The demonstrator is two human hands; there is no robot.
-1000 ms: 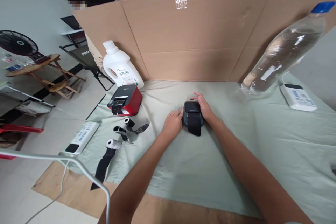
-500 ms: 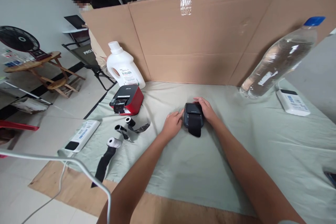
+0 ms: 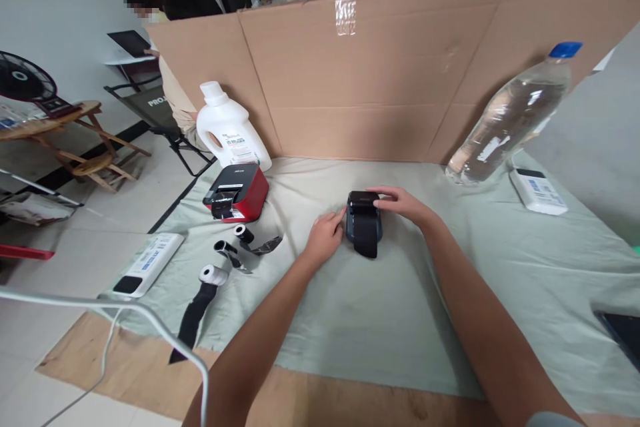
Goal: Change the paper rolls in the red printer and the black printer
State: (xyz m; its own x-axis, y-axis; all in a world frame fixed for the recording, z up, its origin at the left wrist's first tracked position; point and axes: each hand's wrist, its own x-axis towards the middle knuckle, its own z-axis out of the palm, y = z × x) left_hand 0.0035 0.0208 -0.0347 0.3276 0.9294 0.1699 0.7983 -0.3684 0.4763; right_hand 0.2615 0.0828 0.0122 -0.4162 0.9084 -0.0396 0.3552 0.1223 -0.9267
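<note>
A small black label printer (image 3: 352, 230) sits on the pale green cloth in front of me, with a wide black strip (image 3: 365, 235) hanging from its front. My left hand (image 3: 325, 237) rests at its left side, index finger against the casing and the other fingers curled. From the right, my right hand (image 3: 403, 203) has its thumb and fingers on the printer's lid (image 3: 363, 199), which appears tilted up. To the left lie a white roll with a black strip (image 3: 214, 275) and two smaller dark rolls (image 3: 243, 234) (image 3: 226, 248) with loose ends.
A red and black printer (image 3: 237, 192) stands at the left, before a white jug (image 3: 233, 130). A large water bottle (image 3: 510, 123) leans on the cardboard screen (image 3: 350, 80). White power banks (image 3: 149, 265) (image 3: 537, 191) lie on both sides. A white cable (image 3: 150, 312) crosses the lower left.
My right hand has shifted from the printer's right side onto its lid, and the lid has tipped upward. My left hand stays at the printer's left side. The view has turned slightly.
</note>
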